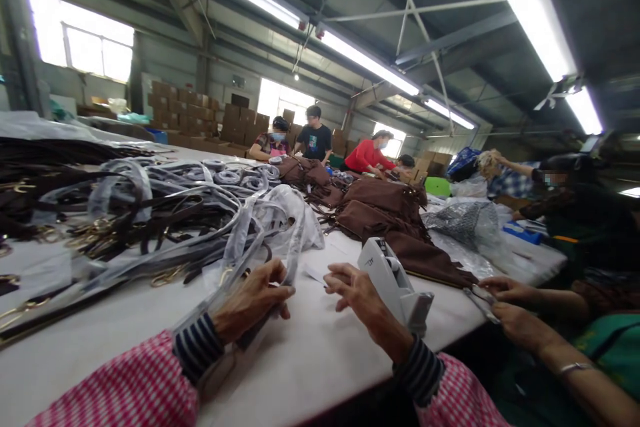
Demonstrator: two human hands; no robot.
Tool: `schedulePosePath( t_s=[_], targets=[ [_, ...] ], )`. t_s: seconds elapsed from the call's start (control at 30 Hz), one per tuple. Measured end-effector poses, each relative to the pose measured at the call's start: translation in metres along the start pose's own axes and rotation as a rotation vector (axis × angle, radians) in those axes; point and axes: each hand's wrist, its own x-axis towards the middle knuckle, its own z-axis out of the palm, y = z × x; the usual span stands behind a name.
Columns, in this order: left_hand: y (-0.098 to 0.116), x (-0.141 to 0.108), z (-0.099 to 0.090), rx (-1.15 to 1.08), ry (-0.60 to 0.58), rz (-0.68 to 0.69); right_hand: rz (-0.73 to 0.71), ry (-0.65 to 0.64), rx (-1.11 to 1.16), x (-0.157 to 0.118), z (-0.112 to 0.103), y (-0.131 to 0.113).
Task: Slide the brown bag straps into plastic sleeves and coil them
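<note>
Near the middle of the white table, my left hand (255,300) is closed on a dark strap (257,328) wrapped in clear plastic. Part of the wrapped strap rises in a loop above the fingers. My right hand (357,297) has its fingers apart and holds nothing, just left of a grey-white tape dispenser (385,277). On the left lies a tangled pile of plastic-wrapped straps (200,203), with dark brown straps and gold-coloured clasps (100,233) among it.
Brown bags (385,207) are stacked behind the tape dispenser. At the right edge, another person's hands (510,307) hold a small strip. Bubble wrap (463,223) lies farther back on the right. Several people stand around the table, and cardboard boxes (185,113) are piled behind.
</note>
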Motion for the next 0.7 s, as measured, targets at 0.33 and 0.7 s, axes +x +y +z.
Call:
schedulePosePath(
  t_s=[0.33,0.7],
  targets=[
    [-0.012,-0.015,0.023,-0.683,-0.452,0.023,0.145,-0.127,0.547,0.106,0.055,-0.068],
    [0.025,-0.007,-0.011,-1.012,0.018,-0.149,0.051,-0.386,0.032,-0.081,0.015,-0.105]
  ],
)
